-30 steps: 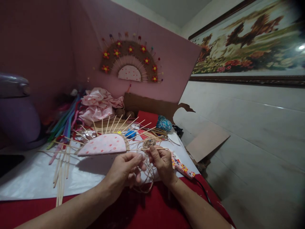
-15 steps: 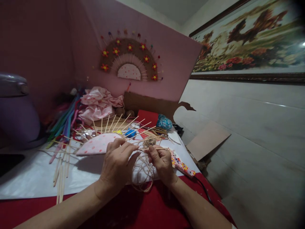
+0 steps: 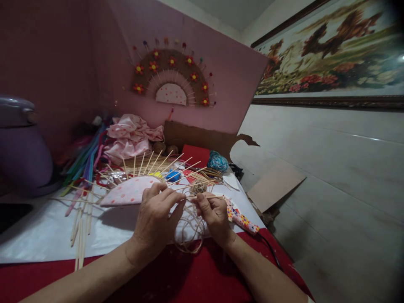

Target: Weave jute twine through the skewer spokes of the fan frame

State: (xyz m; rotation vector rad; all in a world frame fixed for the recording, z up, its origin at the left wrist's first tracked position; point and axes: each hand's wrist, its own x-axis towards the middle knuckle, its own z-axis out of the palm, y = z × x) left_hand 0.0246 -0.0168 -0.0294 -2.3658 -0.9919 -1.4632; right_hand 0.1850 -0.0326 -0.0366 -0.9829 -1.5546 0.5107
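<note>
A half-round piece covered in pink dotted fabric (image 3: 126,192) has thin wooden sticks (image 3: 176,160) fanning out from its curved edge. My left hand (image 3: 158,216) covers its right end, thumb and index finger pinched by the lowest stick on that side. Closed around the outer part of that stick is my right hand (image 3: 214,214), thumb on top. Loose loops of jute twine (image 3: 192,246) hang below and between the hands, with a twine ball (image 3: 199,187) just behind. Whether twine passes between my left fingertips is too small to tell.
A flower-patterned glue gun (image 3: 243,221) lies right of my right hand, its cord trailing forward. Loose sticks (image 3: 80,235) lie at left. Behind are crumpled dotted fabric (image 3: 129,134), blue yarn (image 3: 217,160) and pipe cleaners (image 3: 90,155). A finished-looking flowered fan (image 3: 172,63) hangs on the pink panel.
My left fingertips have shifted very slightly to the right along the stick. Both hands otherwise keep their hold, and the dotted half-round piece stays in place.
</note>
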